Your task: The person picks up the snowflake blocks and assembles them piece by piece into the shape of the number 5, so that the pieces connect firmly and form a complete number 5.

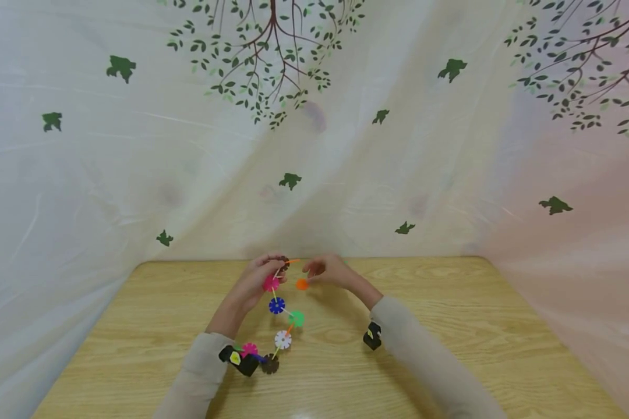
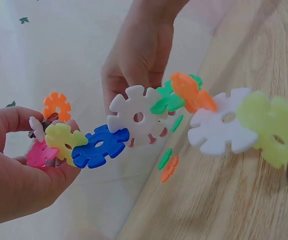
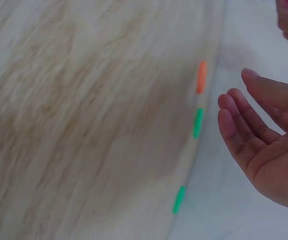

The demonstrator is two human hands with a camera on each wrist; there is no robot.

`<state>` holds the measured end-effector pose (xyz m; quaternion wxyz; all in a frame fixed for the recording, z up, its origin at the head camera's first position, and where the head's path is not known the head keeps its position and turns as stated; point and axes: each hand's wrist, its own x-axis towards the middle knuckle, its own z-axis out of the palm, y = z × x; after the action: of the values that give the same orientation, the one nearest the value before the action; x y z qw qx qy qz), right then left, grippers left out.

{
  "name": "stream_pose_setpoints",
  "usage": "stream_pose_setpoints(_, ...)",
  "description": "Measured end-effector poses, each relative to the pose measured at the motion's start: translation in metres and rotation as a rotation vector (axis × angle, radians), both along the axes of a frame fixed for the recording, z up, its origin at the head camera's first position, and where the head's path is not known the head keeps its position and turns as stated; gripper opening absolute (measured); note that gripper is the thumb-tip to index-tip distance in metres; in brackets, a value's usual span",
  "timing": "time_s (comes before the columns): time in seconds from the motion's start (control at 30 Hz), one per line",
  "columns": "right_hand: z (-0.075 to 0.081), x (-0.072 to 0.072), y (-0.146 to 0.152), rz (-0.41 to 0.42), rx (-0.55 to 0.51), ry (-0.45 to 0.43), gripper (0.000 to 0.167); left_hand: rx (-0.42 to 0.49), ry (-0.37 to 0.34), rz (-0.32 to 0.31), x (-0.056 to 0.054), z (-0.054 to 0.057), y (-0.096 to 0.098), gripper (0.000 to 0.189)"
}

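Observation:
A chain of flower-shaped snowflake discs hangs from my left hand [image 1: 253, 283], which grips it near its upper end. Between that thumb and fingers sit a brown disc [image 2: 49, 121] and a pink disc [image 2: 41, 153], with an orange disc [image 2: 57, 106] sticking out beyond the fingertips. Lower down the chain are a blue disc [image 1: 276, 305], a green disc [image 1: 296, 318], a white disc [image 1: 283, 339] and a dark brown disc [image 1: 270, 364]. My right hand [image 3: 271, 137] holds nothing, its fingers loosely bent, just right of the chain's top. A loose orange disc [image 1: 301, 284] is close to its fingertips.
Along the far edge of the wooden table [image 1: 451, 326] lie a loose orange disc [image 3: 201, 77], a green disc [image 3: 198, 123] and another green disc [image 3: 179, 200]. A pale curtain [image 1: 346, 192] with printed leaves and branches hangs behind the table.

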<state>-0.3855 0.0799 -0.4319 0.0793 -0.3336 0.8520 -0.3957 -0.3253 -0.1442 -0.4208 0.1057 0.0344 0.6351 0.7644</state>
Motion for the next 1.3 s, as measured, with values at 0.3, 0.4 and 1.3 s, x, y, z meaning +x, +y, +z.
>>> stream_pose_setpoints(0.3, -0.021, -0.012, -0.004, 0.009, 0.158, -0.069, 0.039, 0.007, -0.013, -0.016, 0.000, 0.001, 0.003, 0.040)
stream_pose_setpoints(0.4, -0.023, -0.014, -0.006, 0.012, 0.180, -0.051, 0.037, 0.000, -0.012, -0.007, -0.001, 0.002, 0.003, 0.039)
stream_pose_setpoints(1.3, 0.011, 0.009, 0.002, -0.129, -0.348, -0.155, 0.027, -0.049, 0.035, 0.035, 0.002, 0.002, 0.003, 0.035)
